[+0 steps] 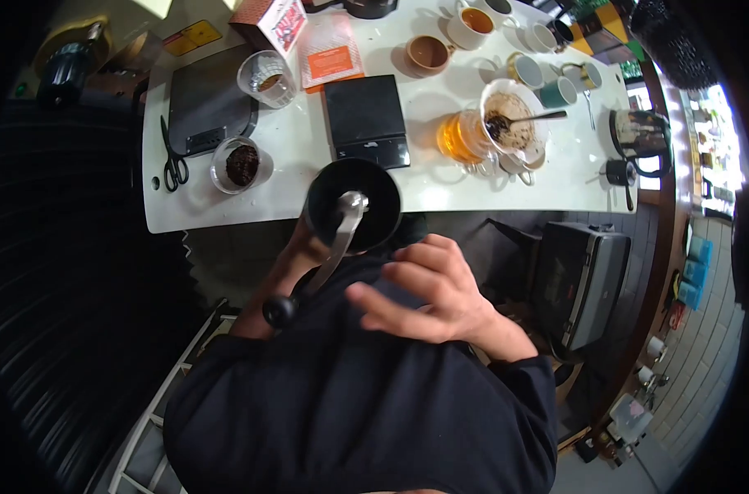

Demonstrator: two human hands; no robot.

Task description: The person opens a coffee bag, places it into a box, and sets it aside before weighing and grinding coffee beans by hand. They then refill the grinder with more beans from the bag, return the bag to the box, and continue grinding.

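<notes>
Grinder [354, 206] clasped by left hand [296, 259]; right hand [428, 296] spread, empty—should retake crank knob [280, 311], body steadied.

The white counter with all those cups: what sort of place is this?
Probably a coffee bar or brewing station. A black hand-crank coffee grinder sits at the counter's edge, a glass pour-over dripper with used grounds stands by a flat black scale, and ceramic cups line the far side.

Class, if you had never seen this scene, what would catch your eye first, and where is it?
First, the black hand grinder at centre, gripped from below by the left hand, its crank handle slanting down to a knob. The right hand hovers open beside it. Behind, on the white table, a glass carafe of amber coffee glows beneath a dripper.
</notes>
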